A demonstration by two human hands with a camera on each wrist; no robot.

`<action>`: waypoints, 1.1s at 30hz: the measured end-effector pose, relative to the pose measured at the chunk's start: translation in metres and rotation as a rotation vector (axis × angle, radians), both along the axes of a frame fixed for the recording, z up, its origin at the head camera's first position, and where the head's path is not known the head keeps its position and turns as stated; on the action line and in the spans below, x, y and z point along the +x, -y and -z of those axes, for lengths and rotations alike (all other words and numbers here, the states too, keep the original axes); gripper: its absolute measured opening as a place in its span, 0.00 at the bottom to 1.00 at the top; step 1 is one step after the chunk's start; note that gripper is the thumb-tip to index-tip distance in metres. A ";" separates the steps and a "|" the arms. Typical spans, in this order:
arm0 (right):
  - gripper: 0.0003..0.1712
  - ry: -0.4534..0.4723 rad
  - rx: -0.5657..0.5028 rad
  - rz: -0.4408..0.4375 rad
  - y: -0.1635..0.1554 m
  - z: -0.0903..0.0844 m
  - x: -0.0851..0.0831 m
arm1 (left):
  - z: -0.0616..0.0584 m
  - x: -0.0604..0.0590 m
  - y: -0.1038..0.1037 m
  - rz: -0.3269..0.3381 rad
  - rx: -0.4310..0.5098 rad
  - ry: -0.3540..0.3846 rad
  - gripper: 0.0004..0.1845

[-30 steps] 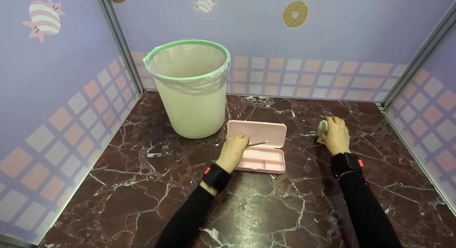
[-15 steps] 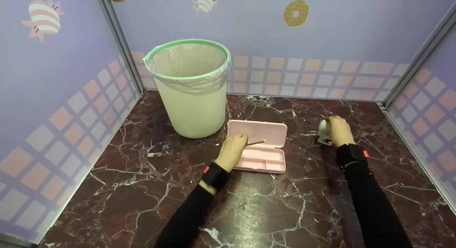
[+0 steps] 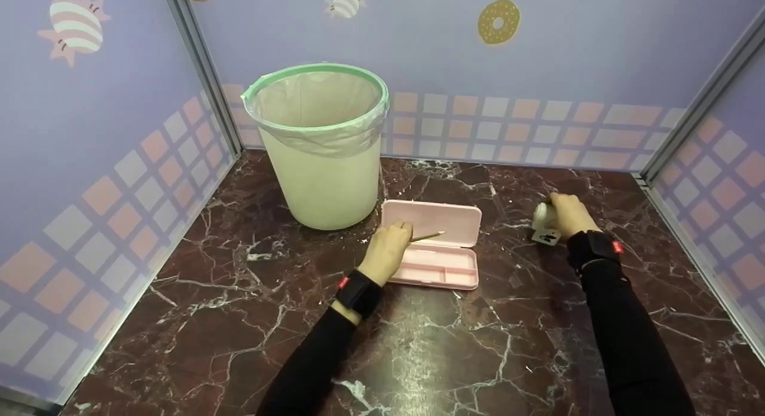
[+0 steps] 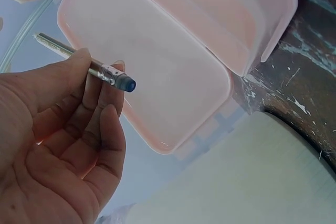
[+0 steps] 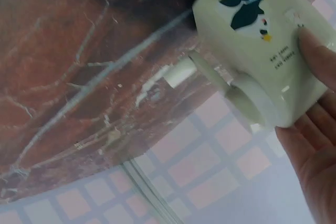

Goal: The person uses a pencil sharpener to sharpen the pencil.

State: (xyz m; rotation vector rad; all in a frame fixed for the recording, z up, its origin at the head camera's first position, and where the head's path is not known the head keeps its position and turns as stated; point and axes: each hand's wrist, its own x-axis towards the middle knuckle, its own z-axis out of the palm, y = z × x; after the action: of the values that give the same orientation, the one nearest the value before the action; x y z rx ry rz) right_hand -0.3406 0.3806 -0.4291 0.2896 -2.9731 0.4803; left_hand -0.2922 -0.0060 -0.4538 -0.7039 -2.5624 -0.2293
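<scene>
Between thumb and fingers my left hand (image 3: 387,248) pinches a pencil (image 3: 427,236), its point toward the right. The left wrist view shows the blue eraser end (image 4: 126,83) near the fingertips. Behind it stands an open pink pencil case (image 3: 430,219), lid raised at the back; its compartments (image 3: 461,277) show, partly covered by the hand. Farther right, my right hand (image 3: 572,216) grips a pale crank pencil sharpener (image 3: 544,231) on the table. Up close in the right wrist view, the sharpener body (image 5: 283,30) bears a penguin-like print, and its crank handle (image 5: 207,69) sticks out.
A tall pale bin (image 3: 326,186) with a green rim and plastic liner stands behind the pencil case to the left. Patterned panels (image 3: 574,57) enclose the dark marbled table (image 3: 508,344) at the back and both sides. Small crumbs lie near the bin's foot.
My right hand has shifted slightly right around the sharpener, so more of its printed body shows. The left hand, with the pencil, has drifted a little left.
</scene>
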 end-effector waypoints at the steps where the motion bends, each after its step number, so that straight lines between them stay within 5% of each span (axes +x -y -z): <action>1: 0.24 0.002 0.008 -0.005 0.001 0.000 0.000 | 0.000 0.000 0.000 0.000 0.002 0.001 0.06; 12: 0.23 0.021 -0.037 -0.018 0.015 -0.010 0.015 | 0.001 -0.002 0.002 -0.003 -0.007 -0.032 0.07; 19: 0.25 0.112 -0.081 -0.022 0.029 -0.012 0.031 | 0.001 -0.003 0.003 -0.004 -0.007 -0.008 0.04; 33: 0.27 0.040 -0.158 -0.154 0.055 -0.007 0.064 | 0.001 -0.003 0.002 -0.004 -0.021 0.011 0.03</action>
State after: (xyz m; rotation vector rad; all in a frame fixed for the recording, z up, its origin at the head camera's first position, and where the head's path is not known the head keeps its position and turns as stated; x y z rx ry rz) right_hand -0.2763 0.3256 -0.4219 0.5007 -2.9420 0.7415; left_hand -0.2948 -0.0079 -0.4547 -0.7071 -2.5802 -0.2052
